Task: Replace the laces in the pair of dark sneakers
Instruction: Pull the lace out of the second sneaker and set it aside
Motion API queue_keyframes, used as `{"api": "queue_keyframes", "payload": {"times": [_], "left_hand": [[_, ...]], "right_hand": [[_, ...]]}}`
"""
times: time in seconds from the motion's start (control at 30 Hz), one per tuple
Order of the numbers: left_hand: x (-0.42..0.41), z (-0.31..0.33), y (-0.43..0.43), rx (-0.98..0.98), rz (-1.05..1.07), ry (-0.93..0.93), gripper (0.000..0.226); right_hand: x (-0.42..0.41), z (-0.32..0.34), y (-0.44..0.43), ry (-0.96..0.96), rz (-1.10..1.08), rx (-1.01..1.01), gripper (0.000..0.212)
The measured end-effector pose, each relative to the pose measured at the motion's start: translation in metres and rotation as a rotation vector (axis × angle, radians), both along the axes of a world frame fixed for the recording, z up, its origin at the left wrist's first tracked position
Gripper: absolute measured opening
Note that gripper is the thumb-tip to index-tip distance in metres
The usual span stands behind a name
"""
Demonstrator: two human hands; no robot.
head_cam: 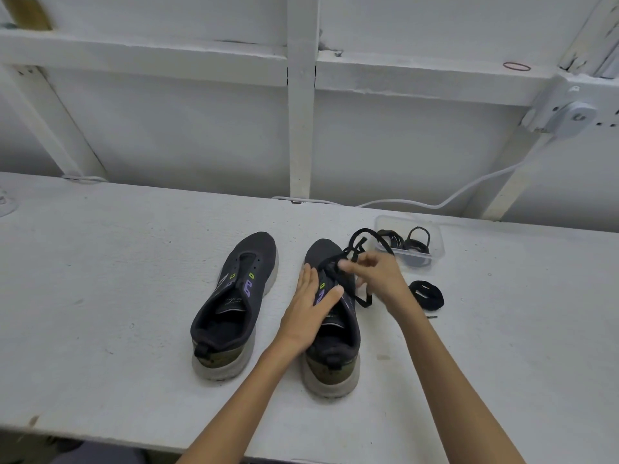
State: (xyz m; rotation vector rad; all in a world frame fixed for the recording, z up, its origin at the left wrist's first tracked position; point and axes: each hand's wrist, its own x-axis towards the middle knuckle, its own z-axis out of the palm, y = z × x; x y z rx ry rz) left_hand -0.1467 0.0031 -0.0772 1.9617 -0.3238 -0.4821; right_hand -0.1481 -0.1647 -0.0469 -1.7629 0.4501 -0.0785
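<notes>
1. Fingers (348, 266) of the right hand (380, 279) pinch a black lace (360, 233) just above the front eyelets of a dark sneaker (335, 346) at the centre of the frame. One loop of the lace rises past the hand toward the top of the frame, and another stretch hangs below the hand beside the shoe.
2. The left hand (310, 309) lies flat on that sneaker's left side and tongue, fingers straight, grasping nothing.
3. The second sneaker (234, 296) stands just left of it, not touching, toe toward the top of the frame. Both rest on a white bench (100, 296).
4. A coiled black lace (427, 294) lies on the bench, right of the right hand.
5. A clear plastic box (437, 254) sits above that coil at centre right, holding dark coils; bands or laces, I cannot tell.
6. A white cable (418, 204) runs along the bench's back edge toward the upper right.
</notes>
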Motion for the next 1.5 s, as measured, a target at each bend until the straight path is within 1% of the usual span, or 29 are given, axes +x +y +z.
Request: {"api": "queue_keyframes", "payload": {"times": [0.1,0.2,0.33,0.4,0.47,0.5,0.6,0.7,0.77,0.83,0.9,1.0,1.17,1.3,1.37,1.43,1.5], "left_hand": [[0.0,0.0,0.0,-0.007,0.005,0.004,0.078],[0.0,0.0,0.0,-0.011,0.002,0.006,0.079],[0.0,0.001,0.001,-0.016,-0.001,0.005,0.079],[0.0,0.0,0.001,-0.018,0.0,0.007,0.079],[0.0,0.0,0.0,-0.019,0.002,0.007,0.078],[0.0,0.0,0.0,-0.02,0.004,0.006,0.078],[0.001,0.0,0.0,-0.004,-0.003,-0.005,0.078],[0.001,0.0,0.0,-0.005,0.004,-0.006,0.079],[0.001,0.0,0.001,-0.007,0.001,-0.003,0.078],[0.0,0.001,0.0,-0.007,-0.007,-0.006,0.078],[0.0,0.001,0.001,-0.005,-0.006,-0.006,0.078],[0.0,0.001,0.001,-0.007,-0.001,0.002,0.078],[0.0,0.001,0.001,0.001,-0.001,0.003,0.077],[0.0,0.002,0.0,0.001,0.001,0.009,0.078],[-0.001,0.004,0.0,0.0,0.002,0.007,0.078],[-0.001,0.003,0.0,-0.001,0.005,0.007,0.077],[0.0,0.002,0.0,-0.011,0.004,0.008,0.077]], "right_hand": [[-0.002,-0.008,0.004,-0.032,0.03,-0.086,0.023],[0.005,0.002,0.0,-0.074,0.015,-0.117,0.021],[0.014,0.022,-0.005,-0.194,-0.142,0.037,0.017],[0.013,0.022,-0.004,-0.235,-0.183,0.096,0.017],[0.01,0.016,-0.003,-0.213,-0.171,0.142,0.015],[0.007,0.012,-0.002,-0.181,-0.147,0.142,0.017],[-0.003,-0.003,0.005,-0.087,-0.052,0.03,0.019],[-0.004,-0.013,0.008,-0.106,-0.024,-0.086,0.015],[0.001,-0.012,0.005,-0.11,-0.028,-0.133,0.02],[0.008,-0.008,0.002,-0.113,-0.048,-0.076,0.023],[0.011,-0.006,0.003,-0.113,-0.063,-0.024,0.02],[0.008,-0.009,0.007,-0.118,-0.072,-0.021,0.019],[-0.001,-0.015,0.006,-0.137,-0.035,-0.078,0.008],[-0.001,-0.02,0.011,-0.134,-0.086,-0.184,0.009],[0.002,-0.022,0.015,-0.117,-0.096,-0.286,0.012],[0.002,-0.023,0.02,-0.093,-0.097,-0.37,0.011],[0.002,-0.025,0.023,-0.091,-0.106,-0.394,0.009]]}}
